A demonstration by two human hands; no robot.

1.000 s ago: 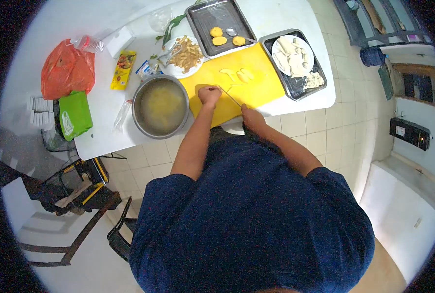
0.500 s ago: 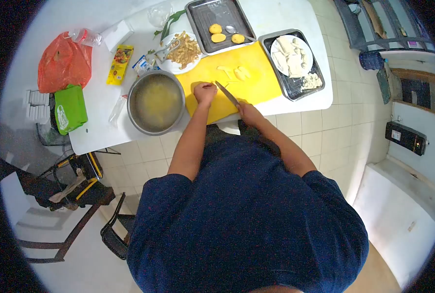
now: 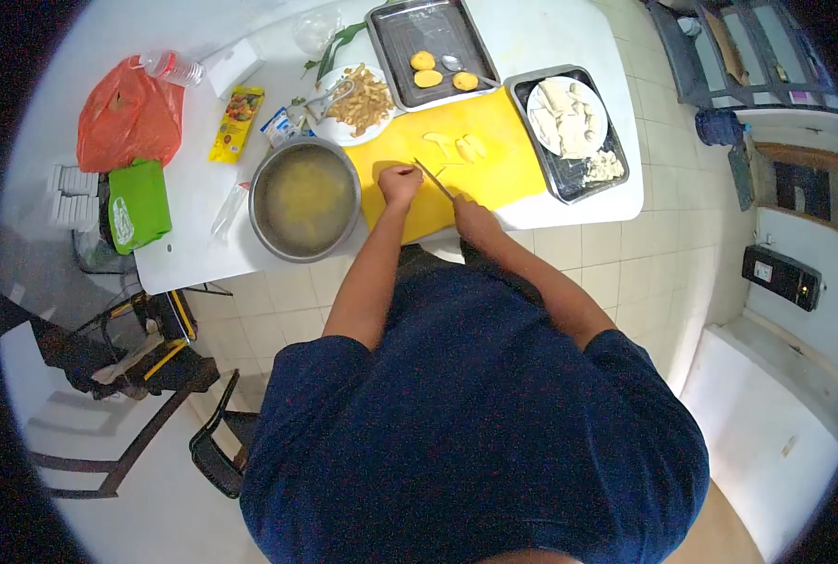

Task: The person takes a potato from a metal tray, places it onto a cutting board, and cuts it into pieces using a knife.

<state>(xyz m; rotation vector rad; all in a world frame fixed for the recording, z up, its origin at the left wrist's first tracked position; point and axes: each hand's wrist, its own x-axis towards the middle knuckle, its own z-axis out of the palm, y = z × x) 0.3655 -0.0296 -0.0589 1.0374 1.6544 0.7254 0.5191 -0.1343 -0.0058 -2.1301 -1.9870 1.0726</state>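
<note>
My right hand (image 3: 475, 221) is wrapped round the handle of a knife (image 3: 432, 178), whose blade points up and left over the yellow cutting board (image 3: 508, 174). Beside the knife tip, my left hand (image 3: 399, 185) is closed, its fingers pinched low over the board; what they hold is hidden. Pale yellow slices (image 3: 471, 148), which look like potato, lie on the board beyond the blade, with thin strips closer to it. Left of my left hand stands a large metal bowl (image 3: 258, 211) of cloudy liquid with yellowish matter in it.
A dark metal tray (image 3: 428, 33) holds several potato-like pieces (image 3: 427, 79) and a spoon. A white plate (image 3: 381, 132) bears brownish pieces. At right, another tray (image 3: 560, 188) carries a plate of pale food (image 3: 569, 117). Bags, a yellow packet (image 3: 237, 124) and a bottle (image 3: 172, 69) are at left.
The knife blade has turned and now looks thinner, nearly edge-on. Both hands stay in about the same place on the board. The whole view has shifted slightly.
</note>
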